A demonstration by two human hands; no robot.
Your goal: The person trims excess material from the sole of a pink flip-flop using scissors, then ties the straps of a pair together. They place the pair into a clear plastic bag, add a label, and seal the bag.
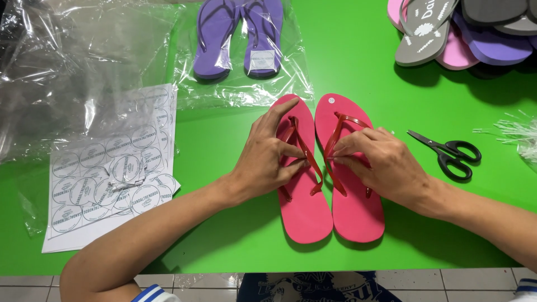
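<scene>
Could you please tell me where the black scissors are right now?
The black-handled metal scissors lie on the green table, just right of the right hand.

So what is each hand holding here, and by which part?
Left hand pinches the red strap of the left pink flip-flop; right hand pinches the strap of the right flip-flop. Both sandals lie flat.

I see a purple pair of flip-flops in a clear plastic bag, a white sheet of round stickers, black-handled scissors, and stacked grey, pink and purple sandals on the green table.
</scene>
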